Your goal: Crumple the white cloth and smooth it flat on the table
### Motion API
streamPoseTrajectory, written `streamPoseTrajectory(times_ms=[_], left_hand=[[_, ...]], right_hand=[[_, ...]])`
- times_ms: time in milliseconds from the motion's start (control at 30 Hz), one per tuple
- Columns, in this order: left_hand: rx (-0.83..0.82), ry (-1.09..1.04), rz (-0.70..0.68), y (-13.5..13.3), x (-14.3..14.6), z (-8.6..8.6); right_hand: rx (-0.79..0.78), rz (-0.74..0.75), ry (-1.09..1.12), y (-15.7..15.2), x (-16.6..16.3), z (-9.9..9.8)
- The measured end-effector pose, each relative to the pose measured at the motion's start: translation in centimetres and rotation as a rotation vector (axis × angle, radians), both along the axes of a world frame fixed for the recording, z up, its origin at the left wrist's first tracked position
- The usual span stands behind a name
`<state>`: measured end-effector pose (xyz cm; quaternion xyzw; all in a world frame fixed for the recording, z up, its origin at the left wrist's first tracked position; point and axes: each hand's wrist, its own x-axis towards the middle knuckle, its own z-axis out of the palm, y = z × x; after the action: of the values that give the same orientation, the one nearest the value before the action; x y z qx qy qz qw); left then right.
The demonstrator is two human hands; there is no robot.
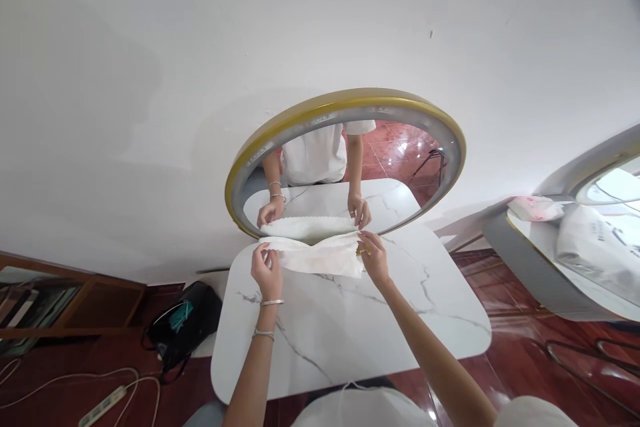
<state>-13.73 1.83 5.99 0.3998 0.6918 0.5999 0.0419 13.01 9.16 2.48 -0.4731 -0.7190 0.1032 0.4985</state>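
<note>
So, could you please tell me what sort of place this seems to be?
Possibly a salon or dressing room: a gold-rimmed mirror behind a marble-patterned table, with a second mirror and another table alongside.

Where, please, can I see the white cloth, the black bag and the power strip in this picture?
White cloth (317,261): head view, middle of its front face.
Black bag (201,309): head view, on its dark surface.
Power strip (103,405): head view, middle of its long body.

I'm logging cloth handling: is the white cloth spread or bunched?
The white cloth is spread sideways: the left hand and right hand hold opposite ends. Whether it's doubled, I cannot tell.
</note>
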Motion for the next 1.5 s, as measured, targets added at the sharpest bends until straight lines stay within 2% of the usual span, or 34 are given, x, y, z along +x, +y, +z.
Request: streamPoseTrajectory(times_ms=[200,367,667,867,1033,1100,1300,1400,1500], left_hand=[[-0.058,0.087,-0.101,-0.7,-2.3,0.4],[-0.078,0.133,-0.157,-0.7,-3.8,1.0],[-0.08,0.172,-0.225,-0.7,-4.2,1.4],[-0.089,0.461,-0.307,-2.8,-6.2,2.3],[-0.152,0.515,-0.421,-4.8,-6.9,3.5],[-0.153,0.485,-0.488,-5.2,-6.7,4.1],[-0.195,0.265,-0.696,-5.5,-4.4,6.9],[-0.188,0.124,-0.739,-5.0,-2.6,8.7],[-0.178,0.069,-0.77,-4.4,-0.4,10.5]], right_hand=[[-0.064,0.125,-0.061,0.0,0.9,1.7],[-0.068,0.145,-0.105,0.8,0.9,2.5],[-0.132,0.129,-0.117,1.7,0.1,3.5],[-0.144,0.103,-0.094,-0.5,1.5,5.6],[-0.312,0.23,-0.13,-4.1,4.0,7.4],[-0.344,0.207,-0.103,-5.5,4.8,8.0],[-0.333,0.006,0.051,-7.8,7.7,10.1],[-0.327,-0.045,0.139,-8.0,10.0,11.4],[-0.3,-0.057,0.237,-8.2,12.7,12.9]])
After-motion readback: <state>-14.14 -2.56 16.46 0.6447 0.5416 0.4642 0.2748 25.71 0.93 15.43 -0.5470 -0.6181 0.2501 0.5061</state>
